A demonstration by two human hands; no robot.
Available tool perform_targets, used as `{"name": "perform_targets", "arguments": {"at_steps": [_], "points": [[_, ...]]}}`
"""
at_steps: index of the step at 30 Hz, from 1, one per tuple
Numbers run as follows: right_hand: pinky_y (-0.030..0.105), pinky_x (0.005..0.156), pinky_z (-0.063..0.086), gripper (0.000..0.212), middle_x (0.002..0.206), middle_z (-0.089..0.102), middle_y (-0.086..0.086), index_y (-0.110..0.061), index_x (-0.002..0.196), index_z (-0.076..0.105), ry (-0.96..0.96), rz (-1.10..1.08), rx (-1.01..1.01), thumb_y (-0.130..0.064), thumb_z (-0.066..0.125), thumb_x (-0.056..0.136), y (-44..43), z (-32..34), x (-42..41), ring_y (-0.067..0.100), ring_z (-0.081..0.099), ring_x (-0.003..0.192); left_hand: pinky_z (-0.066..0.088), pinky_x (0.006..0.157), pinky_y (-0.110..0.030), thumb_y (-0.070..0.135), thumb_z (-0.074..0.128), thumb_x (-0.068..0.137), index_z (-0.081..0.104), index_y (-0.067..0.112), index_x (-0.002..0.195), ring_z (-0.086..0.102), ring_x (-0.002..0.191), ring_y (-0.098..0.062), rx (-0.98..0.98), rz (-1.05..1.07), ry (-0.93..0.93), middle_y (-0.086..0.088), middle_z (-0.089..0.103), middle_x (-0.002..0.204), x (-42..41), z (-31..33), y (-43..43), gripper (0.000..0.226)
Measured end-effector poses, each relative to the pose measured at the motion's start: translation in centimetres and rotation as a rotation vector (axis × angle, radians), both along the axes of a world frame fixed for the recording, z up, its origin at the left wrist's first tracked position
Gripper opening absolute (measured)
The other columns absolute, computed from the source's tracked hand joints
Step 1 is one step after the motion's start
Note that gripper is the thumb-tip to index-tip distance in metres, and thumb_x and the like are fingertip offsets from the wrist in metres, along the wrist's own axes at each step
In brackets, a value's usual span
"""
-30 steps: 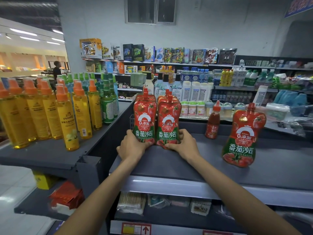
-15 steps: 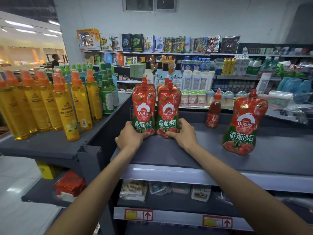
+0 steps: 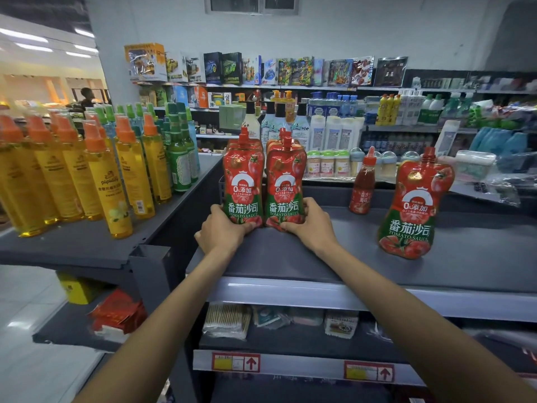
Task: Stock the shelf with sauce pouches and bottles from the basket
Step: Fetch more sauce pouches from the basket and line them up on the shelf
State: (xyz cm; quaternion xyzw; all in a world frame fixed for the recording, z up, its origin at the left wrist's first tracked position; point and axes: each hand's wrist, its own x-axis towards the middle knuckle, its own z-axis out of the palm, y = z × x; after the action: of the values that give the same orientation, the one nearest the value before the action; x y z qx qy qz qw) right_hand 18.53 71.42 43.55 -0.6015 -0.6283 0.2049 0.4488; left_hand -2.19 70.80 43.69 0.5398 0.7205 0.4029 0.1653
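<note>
Nearer than the fingers, the dark grey shelf (image 3: 334, 257) runs bare to its pale front lip (image 3: 290, 295). Right of the right hand's fingers (image 3: 311, 205) the shelf lies open as far as a small red sauce bottle (image 3: 362, 187) toward the back. Farther right and nearer the front stands a lone tomato sauce pouch (image 3: 415, 210). Left of the left hand's fingers (image 3: 217, 210) the shelf ends at its side edge, beside a neighbouring shelf (image 3: 87, 245) crowded with yellow spray bottles (image 3: 119, 184) and green bottles (image 3: 180, 161).

The shelf surface is matt and flat. Beyond the fingers, store shelves carry detergent bottles (image 3: 334, 132) and toy boxes (image 3: 226, 68). Below the fingers, a lower shelf holds wrapped packets (image 3: 226, 321), and red-arrowed price labels (image 3: 235, 362) sit on the rail beneath.

The left hand (image 3: 223, 235) grips the base of the left front pouch (image 3: 243, 181), fingers curled round its lower corner. The right hand (image 3: 309, 231) grips the base of the right front pouch (image 3: 286, 184) the same way. These two stand upright on the shelf, side by side and touching, each with more pouches lined up behind it. They are glossy red with tomato pictures, a white arch, a green band reading "TOMATO SAUCE" under white characters, and a red spout on top.
</note>
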Motion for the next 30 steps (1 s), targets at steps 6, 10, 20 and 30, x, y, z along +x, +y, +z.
{"name": "perform_targets", "arguments": {"at_steps": [6, 10, 20, 30], "points": [[0.031, 0.085, 0.055, 0.059, 0.118, 0.072, -0.001, -0.018, 0.12, 0.056, -0.045, -0.012, 0.001, -0.033, 0.09, 0.075, 0.0, 0.1, -0.2, 0.016, 0.068, 0.103, 0.04, 0.106, -0.053, 0.067, 0.086, 0.066, 0.052, 0.021, 0.119, 0.064, 0.118, -0.031, -0.001, 0.011, 0.022, -0.003, 0.069, 0.122, 0.1, -0.1, 0.2, 0.078], [0.033, 0.086, 0.056, 0.061, 0.119, 0.072, -0.001, -0.018, 0.119, 0.056, -0.047, -0.012, -0.006, -0.035, 0.091, 0.073, -0.1, 0.1, -0.2, 0.016, 0.068, 0.104, 0.041, 0.106, -0.054, 0.068, 0.085, 0.066, 0.05, 0.021, 0.119, 0.064, 0.118, -0.031, -0.013, 0.005, 0.029, -0.004, 0.069, 0.123, 0.1, 0.2, -0.1, 0.079], [0.034, 0.091, 0.053, 0.083, 0.124, 0.066, 0.007, -0.01, 0.138, 0.047, -0.15, -0.014, -0.073, -0.033, 0.092, 0.072, -1.4, 1.0, 1.4, 0.025, 0.065, 0.114, 0.051, 0.1, -0.056, 0.068, 0.082, 0.07, 0.039, 0.011, 0.138, 0.056, 0.126, -0.04, -0.113, -0.065, 0.089, -0.017, 0.056, 0.138, -0.5, 1.5, -1.9, 0.098], [0.033, 0.089, 0.057, 0.07, 0.108, 0.064, -0.003, -0.022, 0.136, 0.055, 0.023, -0.098, 0.07, -0.029, 0.09, 0.077, -10.8, 1.5, 4.6, 0.014, 0.064, 0.098, 0.055, 0.09, -0.044, 0.044, 0.071, 0.092, 0.052, 0.021, 0.131, 0.06, 0.113, -0.023, 0.306, -0.244, 0.15, -0.003, 0.059, 0.126, 4.5, 2.1, -9.7, 0.049]]}}
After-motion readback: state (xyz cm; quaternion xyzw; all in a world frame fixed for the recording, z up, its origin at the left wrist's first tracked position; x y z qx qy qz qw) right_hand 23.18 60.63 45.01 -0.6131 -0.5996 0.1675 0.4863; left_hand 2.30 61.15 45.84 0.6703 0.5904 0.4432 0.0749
